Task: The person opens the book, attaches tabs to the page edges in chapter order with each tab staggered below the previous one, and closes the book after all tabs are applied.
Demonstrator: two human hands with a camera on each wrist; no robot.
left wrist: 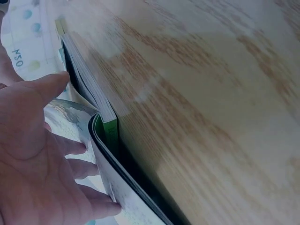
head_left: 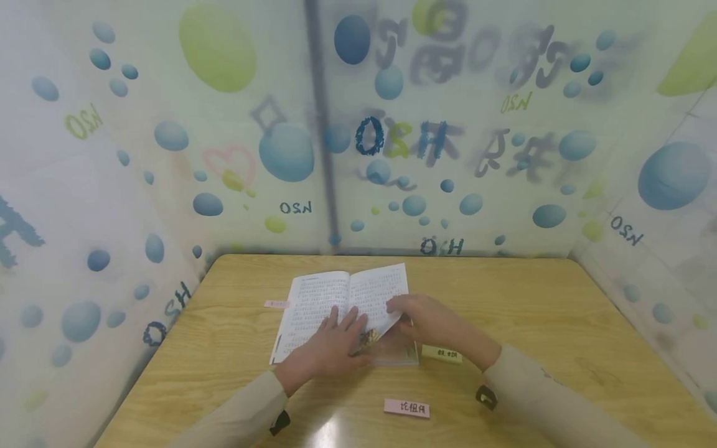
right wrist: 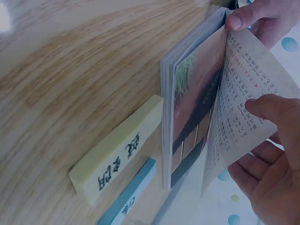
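An open book (head_left: 319, 295) with printed text lies on the wooden table. My left hand (head_left: 330, 350) rests with spread fingers across the lower middle of the spread, its thumb near the fold. With my right hand (head_left: 428, 320) I pinch a page (right wrist: 243, 89) by its outer side, thumb on the printed face and fingers behind it. That page is lifted and bent, uncovering a colour picture (right wrist: 197, 103) on the leaf below. In the left wrist view the book's green spine end (left wrist: 110, 133) shows beside my fingers.
A yellow label block (head_left: 442, 354) with handwriting sits just right of the book, and a blue-green one (right wrist: 129, 194) is near it in the right wrist view. A pink label block (head_left: 407, 408) lies toward me. Another pink label (head_left: 276, 304) is at the book's left edge. Patterned curtains (head_left: 476, 174) surround the table.
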